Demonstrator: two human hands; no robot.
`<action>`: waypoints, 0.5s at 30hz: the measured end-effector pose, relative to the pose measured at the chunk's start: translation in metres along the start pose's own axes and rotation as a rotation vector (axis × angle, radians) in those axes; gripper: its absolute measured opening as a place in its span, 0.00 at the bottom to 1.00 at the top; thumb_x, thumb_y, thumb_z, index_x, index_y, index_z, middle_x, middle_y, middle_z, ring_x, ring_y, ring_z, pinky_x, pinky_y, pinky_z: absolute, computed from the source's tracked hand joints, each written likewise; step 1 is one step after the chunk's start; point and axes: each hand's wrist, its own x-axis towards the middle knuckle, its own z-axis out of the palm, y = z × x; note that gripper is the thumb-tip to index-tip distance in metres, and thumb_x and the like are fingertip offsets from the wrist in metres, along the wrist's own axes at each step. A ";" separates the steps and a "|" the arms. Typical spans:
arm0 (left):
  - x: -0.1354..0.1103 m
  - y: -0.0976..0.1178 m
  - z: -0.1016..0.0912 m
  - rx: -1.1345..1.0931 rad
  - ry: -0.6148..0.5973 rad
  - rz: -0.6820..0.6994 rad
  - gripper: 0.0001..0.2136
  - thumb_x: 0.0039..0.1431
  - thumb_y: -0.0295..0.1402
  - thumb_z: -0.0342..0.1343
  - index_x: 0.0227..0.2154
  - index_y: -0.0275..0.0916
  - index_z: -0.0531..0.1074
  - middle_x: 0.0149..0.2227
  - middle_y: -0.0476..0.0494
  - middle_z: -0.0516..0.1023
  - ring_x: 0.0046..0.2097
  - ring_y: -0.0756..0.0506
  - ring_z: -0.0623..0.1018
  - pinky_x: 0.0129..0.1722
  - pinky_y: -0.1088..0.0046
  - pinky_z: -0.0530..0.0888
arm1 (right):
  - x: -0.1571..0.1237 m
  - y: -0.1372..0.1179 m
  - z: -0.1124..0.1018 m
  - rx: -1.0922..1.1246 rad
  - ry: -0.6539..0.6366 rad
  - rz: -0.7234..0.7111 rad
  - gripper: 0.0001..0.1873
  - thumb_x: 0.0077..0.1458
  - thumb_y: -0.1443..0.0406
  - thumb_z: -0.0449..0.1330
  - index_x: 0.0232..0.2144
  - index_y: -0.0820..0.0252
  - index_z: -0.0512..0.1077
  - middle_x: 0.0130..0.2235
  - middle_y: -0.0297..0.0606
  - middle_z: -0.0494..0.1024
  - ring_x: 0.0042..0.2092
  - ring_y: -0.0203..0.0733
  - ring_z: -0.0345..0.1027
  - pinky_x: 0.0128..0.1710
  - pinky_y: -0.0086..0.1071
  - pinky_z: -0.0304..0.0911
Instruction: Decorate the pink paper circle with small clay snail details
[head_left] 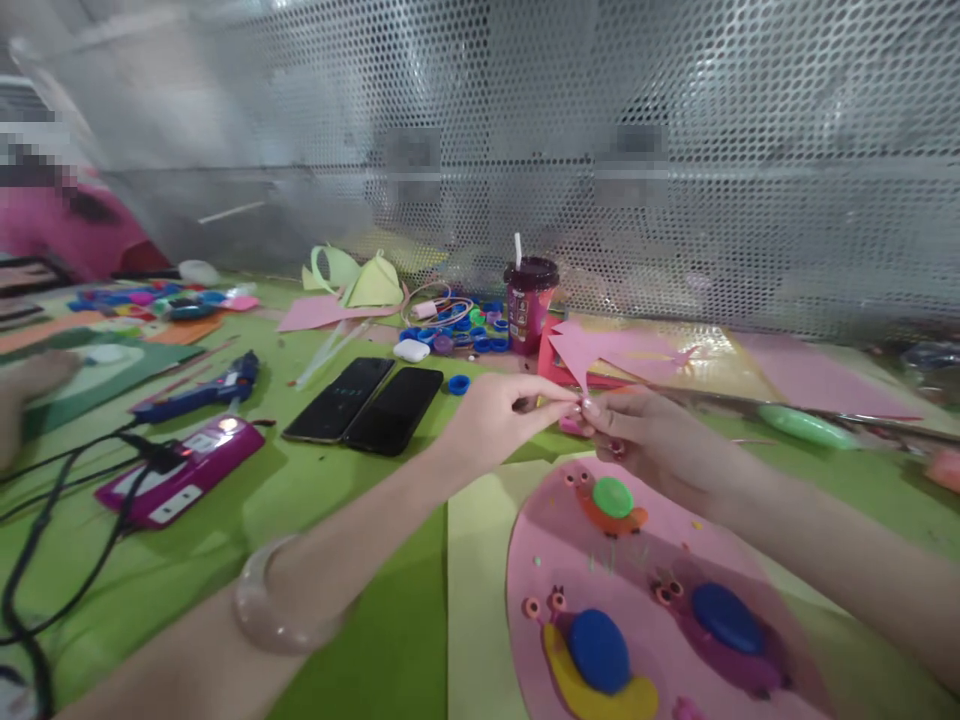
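My left hand and my right hand meet fingertip to fingertip above the far edge of a pink paper oval. Both are closed in a pinch; whatever lies between the fingertips is too small to make out. A pointed pink paper piece reaches down to the fingertips, and I cannot tell if it is held. Under my right fingers shows a small round eye-like piece. Clay snails lie on the oval: orange with a green cap, yellow with a blue cap, purple with a blue cap.
Left of my hands lie two phones, a glue gun and a magenta power strip with black cables. Blue bottle caps and a lidded cup stand behind. Another person's hand is at far left.
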 end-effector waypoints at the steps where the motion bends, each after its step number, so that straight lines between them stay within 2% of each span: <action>1: 0.000 -0.001 0.001 0.002 -0.004 -0.001 0.08 0.55 0.36 0.58 0.35 0.40 0.80 0.28 0.48 0.79 0.25 0.52 0.65 0.25 0.76 0.60 | 0.001 0.001 -0.001 0.021 0.003 0.011 0.20 0.37 0.53 0.70 0.24 0.63 0.71 0.30 0.35 0.69 0.28 0.30 0.54 0.26 0.27 0.50; 3: -0.001 -0.002 0.002 0.009 -0.007 -0.007 0.08 0.55 0.36 0.58 0.34 0.40 0.80 0.29 0.47 0.79 0.26 0.52 0.66 0.26 0.76 0.61 | 0.002 0.004 -0.002 0.052 0.006 0.029 0.21 0.36 0.53 0.70 0.25 0.63 0.72 0.32 0.37 0.70 0.29 0.31 0.55 0.25 0.27 0.50; 5: -0.001 -0.003 0.003 0.024 -0.007 -0.014 0.08 0.55 0.35 0.59 0.34 0.39 0.80 0.26 0.49 0.77 0.24 0.52 0.64 0.25 0.76 0.60 | 0.002 0.007 -0.004 0.070 0.009 0.044 0.21 0.35 0.54 0.71 0.26 0.63 0.73 0.31 0.37 0.70 0.28 0.30 0.53 0.24 0.26 0.49; 8: -0.002 0.000 0.004 0.051 -0.001 -0.022 0.08 0.54 0.35 0.59 0.32 0.38 0.80 0.18 0.53 0.68 0.22 0.53 0.59 0.22 0.76 0.56 | 0.001 0.006 -0.003 0.082 0.003 0.082 0.20 0.33 0.55 0.72 0.23 0.63 0.73 0.28 0.34 0.68 0.26 0.29 0.52 0.23 0.25 0.50; 11: -0.003 0.008 -0.001 0.074 0.004 -0.021 0.08 0.53 0.35 0.58 0.30 0.38 0.79 0.17 0.54 0.62 0.22 0.52 0.57 0.22 0.76 0.55 | -0.003 -0.001 0.002 0.088 -0.020 0.108 0.19 0.34 0.55 0.71 0.23 0.63 0.73 0.27 0.33 0.67 0.27 0.29 0.53 0.23 0.24 0.51; 15: -0.005 0.020 -0.011 0.093 -0.022 -0.025 0.09 0.53 0.38 0.59 0.31 0.39 0.80 0.20 0.52 0.66 0.23 0.52 0.59 0.23 0.76 0.55 | -0.018 -0.016 0.005 0.065 -0.021 0.110 0.16 0.41 0.55 0.69 0.25 0.62 0.73 0.29 0.35 0.69 0.26 0.29 0.53 0.22 0.24 0.52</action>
